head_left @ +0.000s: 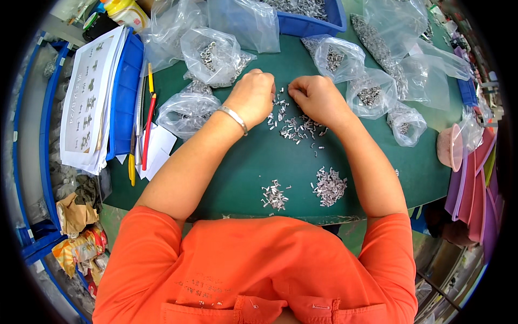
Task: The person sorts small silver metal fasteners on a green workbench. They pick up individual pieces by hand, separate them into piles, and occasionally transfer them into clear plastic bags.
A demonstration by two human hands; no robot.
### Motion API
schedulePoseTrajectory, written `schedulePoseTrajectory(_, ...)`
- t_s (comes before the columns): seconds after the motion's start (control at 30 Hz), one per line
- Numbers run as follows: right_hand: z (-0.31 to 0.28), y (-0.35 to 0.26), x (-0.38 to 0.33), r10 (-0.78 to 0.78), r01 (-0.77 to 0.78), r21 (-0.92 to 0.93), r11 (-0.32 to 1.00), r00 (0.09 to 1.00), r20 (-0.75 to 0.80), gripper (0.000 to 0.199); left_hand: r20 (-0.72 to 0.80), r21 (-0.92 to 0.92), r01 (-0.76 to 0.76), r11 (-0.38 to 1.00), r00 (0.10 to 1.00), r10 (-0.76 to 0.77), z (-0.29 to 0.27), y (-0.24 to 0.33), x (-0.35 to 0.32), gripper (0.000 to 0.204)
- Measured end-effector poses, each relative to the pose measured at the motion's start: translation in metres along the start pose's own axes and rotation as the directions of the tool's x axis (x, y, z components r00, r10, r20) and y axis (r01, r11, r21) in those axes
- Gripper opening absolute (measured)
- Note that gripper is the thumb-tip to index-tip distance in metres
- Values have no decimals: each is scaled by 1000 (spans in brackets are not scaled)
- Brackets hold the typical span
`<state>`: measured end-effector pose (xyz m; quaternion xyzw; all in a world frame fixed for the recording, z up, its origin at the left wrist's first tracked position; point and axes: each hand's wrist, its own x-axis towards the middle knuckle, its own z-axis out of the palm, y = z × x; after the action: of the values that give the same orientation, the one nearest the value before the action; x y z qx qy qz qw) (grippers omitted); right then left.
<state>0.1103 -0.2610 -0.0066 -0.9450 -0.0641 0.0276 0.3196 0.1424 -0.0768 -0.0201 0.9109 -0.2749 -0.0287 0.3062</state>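
Surface: green mat (243,162) covering the table, edges bending in the fisheye.
Left hand (252,96): fingers curling together, pinching at small metal clips (294,128) scattered mid-mat.
Right hand (318,97): fingers closing down on the same clips; exact pinch hidden.
Piles: two sorted clip heaps (329,186) sitting near the front edge.
Around: clear bags (213,51) lying behind the hands, blue bin (313,24) at the back, papers (89,97) and pens (148,129) lying left.

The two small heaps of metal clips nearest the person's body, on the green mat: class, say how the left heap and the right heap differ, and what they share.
The right heap is larger and more densely piled; the left heap is smaller and thinner. The right heap spreads wider across the green mat, while the left heap has a few loose clips strewn around it. Both are small silver-grey metal clips lying apart from both hands.
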Motion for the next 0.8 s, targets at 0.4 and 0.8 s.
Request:
schedulePoseTrajectory(0.4,-5,-13,-13,-14,20,-261,965,1000,23,15,224,-786,369,496,918,-327,-23,10,2,17)
schedulePoseTrajectory(0.8,-16,-3,-17,139,-135,595,793,990,39,11,318,-924,373,83,871,-373,-30,17,-7,18)
